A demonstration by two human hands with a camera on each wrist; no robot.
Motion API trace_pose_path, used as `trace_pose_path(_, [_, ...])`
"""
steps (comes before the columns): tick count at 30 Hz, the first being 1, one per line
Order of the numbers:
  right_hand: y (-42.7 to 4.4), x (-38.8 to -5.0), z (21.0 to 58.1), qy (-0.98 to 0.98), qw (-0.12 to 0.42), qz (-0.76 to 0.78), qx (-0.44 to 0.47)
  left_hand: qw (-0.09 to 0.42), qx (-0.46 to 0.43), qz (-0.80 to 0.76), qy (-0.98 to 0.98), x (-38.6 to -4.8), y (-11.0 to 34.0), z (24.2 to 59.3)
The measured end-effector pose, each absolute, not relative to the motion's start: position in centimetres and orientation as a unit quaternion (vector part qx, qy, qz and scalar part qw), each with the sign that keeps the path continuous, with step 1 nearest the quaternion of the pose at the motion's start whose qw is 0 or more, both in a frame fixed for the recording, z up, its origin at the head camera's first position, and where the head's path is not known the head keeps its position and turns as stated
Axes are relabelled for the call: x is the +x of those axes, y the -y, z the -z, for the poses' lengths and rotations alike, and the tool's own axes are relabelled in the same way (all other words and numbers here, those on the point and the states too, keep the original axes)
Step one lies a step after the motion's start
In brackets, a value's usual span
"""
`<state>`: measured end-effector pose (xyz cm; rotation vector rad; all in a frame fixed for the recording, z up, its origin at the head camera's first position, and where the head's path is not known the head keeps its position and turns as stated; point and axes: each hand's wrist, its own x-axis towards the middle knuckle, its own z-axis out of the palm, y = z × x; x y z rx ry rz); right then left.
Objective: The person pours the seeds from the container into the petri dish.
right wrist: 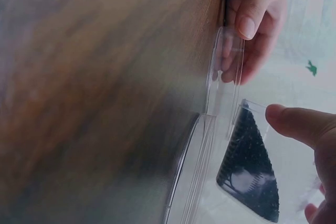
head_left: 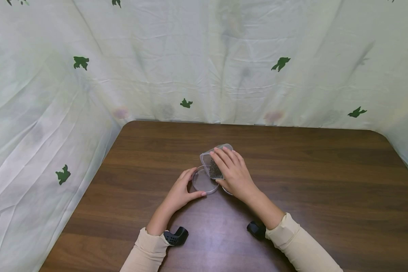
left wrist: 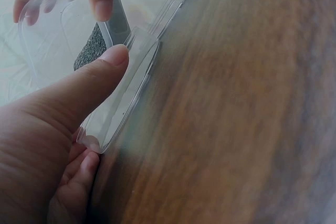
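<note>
My left hand (head_left: 181, 193) grips the rim of a clear, shallow round petri dish (head_left: 204, 184) on the table, thumb at the near side and fingers at the far side. Above it, my right hand (head_left: 237, 175) holds a clear plastic tub (head_left: 206, 159) tilted toward the dish. Dark fine granules (right wrist: 249, 166) lie banked against one wall of the tub in the right wrist view. The tub's lower edge is over the dish's right part. Whether granules are falling cannot be told. A second clear round dish or lid (head_left: 227, 191) sits alongside, mostly hidden under my right hand.
The brown wooden table (head_left: 309, 181) extends to both sides of the hands. A pale curtain (head_left: 204, 60) with green leaf-like shapes hangs behind and at the sides. A black wrist device (head_left: 177, 237) is on the left wrist, another (head_left: 256, 229) on the right.
</note>
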<state>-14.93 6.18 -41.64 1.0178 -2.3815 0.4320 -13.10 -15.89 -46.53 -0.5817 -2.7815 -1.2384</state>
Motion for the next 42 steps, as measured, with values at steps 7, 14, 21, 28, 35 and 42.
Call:
trace_pose_path(7, [-6.04,-14.98,41.68,0.875,0.259,-0.156,0.379,0.020,-0.186,0.401,0.897,-13.10,15.88,46.48])
trace_pose_path(14, [-6.01,-15.01,41.70,0.877,0.256,-0.150,0.378,0.018,-0.187,0.403,0.896,-13.08,15.87,46.43])
trace_pose_path(21, [-6.02,-15.01,41.75,0.878,0.255,-0.148,0.377,0.015,-0.185,0.404,0.896,-13.10,15.88,46.43])
trace_pose_path(28, [-6.03,-15.00,41.71,0.880,0.255,-0.145,0.373,0.016,-0.184,0.403,0.896,-13.04,15.86,46.39])
trace_pose_path(35, [-6.03,-14.96,41.69,0.881,0.253,-0.144,0.372,0.016,-0.184,0.402,0.897,-13.12,15.83,46.50])
trace_pose_path(42, [-6.03,-14.99,41.71,0.883,0.251,-0.141,0.369,0.016,-0.184,0.401,0.897,-13.10,15.87,46.52])
